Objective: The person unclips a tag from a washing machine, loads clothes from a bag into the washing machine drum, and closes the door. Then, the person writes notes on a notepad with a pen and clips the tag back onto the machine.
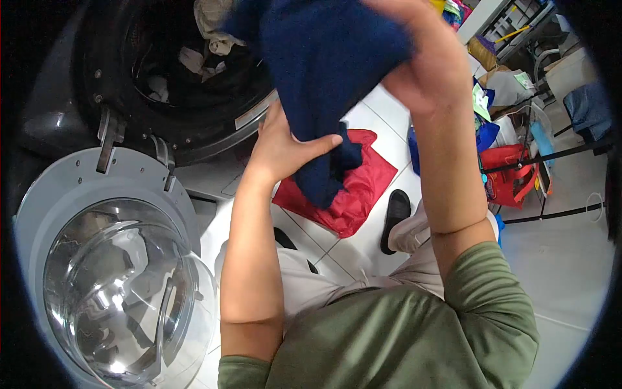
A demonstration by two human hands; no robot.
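A dark blue garment (pixel 330 58) hangs between my two hands in front of the washing machine's opening, its lower part drooping toward the floor. My left hand (pixel 285 146) grips its left side, thumb across the front and fingers partly hidden behind the fabric. On the right, my right hand (pixel 431 68) holds the garment's upper right edge and is slightly blurred. Beyond my left hand is the dark drum (pixel 194 78) of the machine, where several light-coloured cloth pieces (pixel 217 29) lie inside. The garment's top is cut off by the frame.
The round glass door (pixel 123 285) stands swung open at the left. A red bag (pixel 363 185) lies on the white tiles below the garment. At the right are a black metal rack (pixel 551 155), a red tote bag (pixel 508 175) and assorted bags. My feet stand near the red bag.
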